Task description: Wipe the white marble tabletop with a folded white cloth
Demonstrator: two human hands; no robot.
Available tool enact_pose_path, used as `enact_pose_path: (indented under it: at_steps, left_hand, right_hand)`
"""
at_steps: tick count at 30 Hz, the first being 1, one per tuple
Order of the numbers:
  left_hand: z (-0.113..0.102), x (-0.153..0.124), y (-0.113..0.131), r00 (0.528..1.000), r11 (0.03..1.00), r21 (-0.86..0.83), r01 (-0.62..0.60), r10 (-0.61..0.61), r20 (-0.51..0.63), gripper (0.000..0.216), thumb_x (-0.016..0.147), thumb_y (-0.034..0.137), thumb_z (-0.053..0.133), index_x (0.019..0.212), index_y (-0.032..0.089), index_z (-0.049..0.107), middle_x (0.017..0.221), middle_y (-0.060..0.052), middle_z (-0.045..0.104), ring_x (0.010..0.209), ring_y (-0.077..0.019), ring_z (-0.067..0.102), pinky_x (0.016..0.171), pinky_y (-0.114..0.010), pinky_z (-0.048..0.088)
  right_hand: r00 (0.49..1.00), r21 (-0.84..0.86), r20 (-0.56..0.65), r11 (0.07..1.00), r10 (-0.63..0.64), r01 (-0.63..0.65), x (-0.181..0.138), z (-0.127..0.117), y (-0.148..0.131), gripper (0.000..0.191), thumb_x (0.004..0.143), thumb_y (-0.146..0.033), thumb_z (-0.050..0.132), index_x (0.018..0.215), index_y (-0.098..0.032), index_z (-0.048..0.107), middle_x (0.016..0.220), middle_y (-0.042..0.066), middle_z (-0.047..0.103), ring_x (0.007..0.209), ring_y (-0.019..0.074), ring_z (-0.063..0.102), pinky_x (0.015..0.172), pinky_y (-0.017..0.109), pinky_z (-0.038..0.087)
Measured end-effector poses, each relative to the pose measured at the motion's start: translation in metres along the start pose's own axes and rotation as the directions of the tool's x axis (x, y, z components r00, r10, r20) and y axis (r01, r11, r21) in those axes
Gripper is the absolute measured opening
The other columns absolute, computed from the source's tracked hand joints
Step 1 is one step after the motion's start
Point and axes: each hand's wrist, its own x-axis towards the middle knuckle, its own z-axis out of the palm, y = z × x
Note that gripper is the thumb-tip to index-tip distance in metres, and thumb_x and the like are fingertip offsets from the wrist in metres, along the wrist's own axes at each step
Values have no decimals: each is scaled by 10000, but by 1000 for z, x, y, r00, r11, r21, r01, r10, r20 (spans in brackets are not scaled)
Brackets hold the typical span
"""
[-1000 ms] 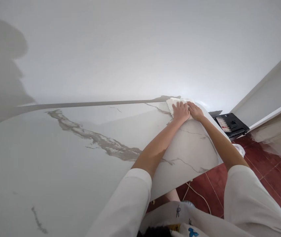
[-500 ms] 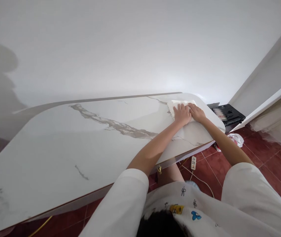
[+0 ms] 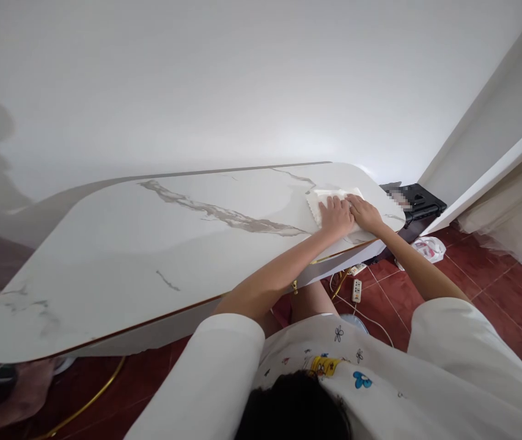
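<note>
1. Nearest, a white short-sleeved shirt [image 3: 398,391] with small flower prints is filling the lower foreground, and dark hair [image 3: 293,409] is showing at the bottom edge.
2. Both bare forearms are stretching forward and a little right, over a long white marble-patterned tabletop [image 3: 118,256] with rounded corners and grey-brown veins.
3. The left hand [image 3: 337,219] is lying palm down with its fingers extended, gripping nothing, on a white scallop-edged cloth [image 3: 315,203].
4. The right hand [image 3: 364,215] is also lying flat and open on the cloth, just beside the left, their fingertips almost meeting.
5. The cloth is lying near the tabletop's right end. A second ago it was sitting at the back edge by the wall; now it is resting clearly forward of that edge, nearer the front.
6. The view is now taking in the tabletop's near left corner, which was cut off before.
7. Below, a white power strip [image 3: 357,291] is lying on dark red floor tiles [image 3: 485,293], and a yellow tube [image 3: 91,400] is curving at lower left.
8. Farther right, a white plastic bag [image 3: 430,249] is lying on the floor; beyond it, a black case [image 3: 426,200] is sitting near the pale wall [image 3: 206,79].
</note>
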Motion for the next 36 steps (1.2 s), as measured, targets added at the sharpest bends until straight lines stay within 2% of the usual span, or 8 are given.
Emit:
enact_pose_path:
  at_steps: [4, 8, 11, 15, 24, 36]
  left_hand:
    - [-2, -18, 15, 1000, 1000, 10, -6, 6, -13, 457, 952, 293, 315, 1332, 91, 469, 1470, -210, 410, 1400, -354, 306, 1121, -572, 267]
    - [5, -25, 32, 999, 999, 16, -41, 42, -32, 477, 944, 305, 346, 1343, 69, 460, 1483, -224, 402, 1427, -341, 282, 1149, -558, 241]
    - [11, -18, 39, 997, 997, 12, -70, 71, -27, 490, 945, 316, 343, 1354, 71, 456, 1474, -216, 415, 1422, -338, 293, 1146, -556, 249]
    - [16, 6, 39, 997, 998, -12, -65, 65, -52, 472, 936, 319, 358, 1345, 109, 467, 1452, -197, 440, 1404, -323, 315, 1134, -557, 265]
    - [25, 62, 2, 993, 998, -57, -35, 28, -117, 435, 937, 293, 335, 1304, 121, 493, 1381, -177, 497, 1346, -299, 371, 1123, -531, 280]
    - [22, 115, -60, 993, 1000, -1, 17, -17, -119, 428, 948, 291, 309, 1274, 115, 522, 1347, -170, 522, 1299, -285, 411, 1103, -487, 301]
  right_hand:
    - [999, -21, 0, 999, -48, 48, -20, -2, 6, 449, 969, -252, 239, 1345, -186, 473, 1434, 106, 503, 1306, 244, 488, 1073, 401, 427]
    - [992, -26, -16, 991, -129, 128, -38, 1, 27, 466, 966, -260, 233, 1347, -166, 482, 1443, 125, 499, 1366, 249, 433, 1117, 431, 397]
    - [992, -10, -41, 993, -117, 116, -38, 2, 44, 459, 959, -263, 249, 1342, -204, 496, 1428, 103, 523, 1354, 242, 458, 1114, 441, 412]
    - [999, 6, -31, 999, -31, 32, -20, 1, 55, 455, 954, -271, 270, 1349, -232, 490, 1437, 93, 518, 1316, 254, 503, 1056, 458, 461]
    - [998, 2, -38, 998, 58, -58, 46, 13, 54, 430, 951, -287, 285, 1326, -265, 495, 1440, 38, 524, 1170, 246, 609, 939, 423, 514]
    - [998, 74, 19, 995, 61, -63, 130, 33, 39, 438, 917, -296, 300, 1318, -301, 477, 1456, 10, 503, 1198, 247, 587, 954, 442, 497]
